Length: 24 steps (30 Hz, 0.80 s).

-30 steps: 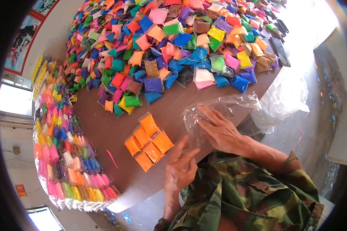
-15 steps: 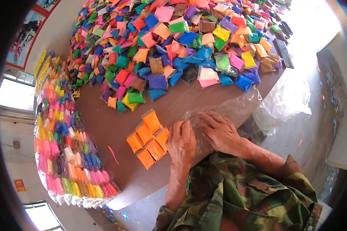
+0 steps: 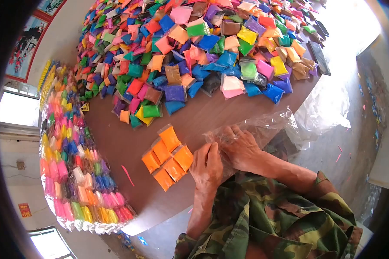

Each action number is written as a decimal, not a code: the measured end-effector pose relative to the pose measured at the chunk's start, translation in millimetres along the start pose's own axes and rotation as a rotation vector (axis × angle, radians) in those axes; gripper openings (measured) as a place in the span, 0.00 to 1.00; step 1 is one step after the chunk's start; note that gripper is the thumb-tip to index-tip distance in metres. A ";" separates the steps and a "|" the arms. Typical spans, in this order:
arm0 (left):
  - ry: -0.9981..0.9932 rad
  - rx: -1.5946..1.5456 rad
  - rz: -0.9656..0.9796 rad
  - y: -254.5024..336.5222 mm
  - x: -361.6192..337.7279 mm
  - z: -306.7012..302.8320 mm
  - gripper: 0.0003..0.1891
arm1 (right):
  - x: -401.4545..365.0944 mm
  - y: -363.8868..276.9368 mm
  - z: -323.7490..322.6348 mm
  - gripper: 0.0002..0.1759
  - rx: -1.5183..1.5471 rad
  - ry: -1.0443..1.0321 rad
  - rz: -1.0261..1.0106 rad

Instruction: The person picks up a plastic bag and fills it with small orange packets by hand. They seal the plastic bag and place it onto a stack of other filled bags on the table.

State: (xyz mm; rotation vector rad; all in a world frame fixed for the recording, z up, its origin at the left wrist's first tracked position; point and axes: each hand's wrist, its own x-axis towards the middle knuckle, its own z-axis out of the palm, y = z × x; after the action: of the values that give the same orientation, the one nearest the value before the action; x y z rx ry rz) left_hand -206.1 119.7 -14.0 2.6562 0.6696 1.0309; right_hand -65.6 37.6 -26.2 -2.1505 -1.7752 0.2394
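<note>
While the clear bag [image 3: 266, 123] lies on the table [image 3: 194, 118] to the right of the orange packets [image 3: 173, 168], the left hand [image 3: 207, 167], just beside those packets, has its fingers curled nearly closed on the bag's edge. Farther from the packets, the right hand [image 3: 241, 149] rests on the film, fingers bent and slightly apart; whether they grip it cannot be told. Beyond the packets spreads a heap of coloured packets [image 3: 175, 74]; to their left stand rows of bagged pieces [image 3: 80, 172].
</note>
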 end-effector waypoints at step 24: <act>0.061 0.094 -0.234 -13.2 6.8 3.3 0.13 | -32.4 0.0 -10.1 0.27 0.047 0.098 -0.176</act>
State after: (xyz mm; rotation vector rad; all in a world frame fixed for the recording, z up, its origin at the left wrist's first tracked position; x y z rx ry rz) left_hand -203.9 134.4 -17.2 2.5528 1.0371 1.0412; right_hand -68.7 4.5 -19.6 -1.9255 -1.8695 0.1289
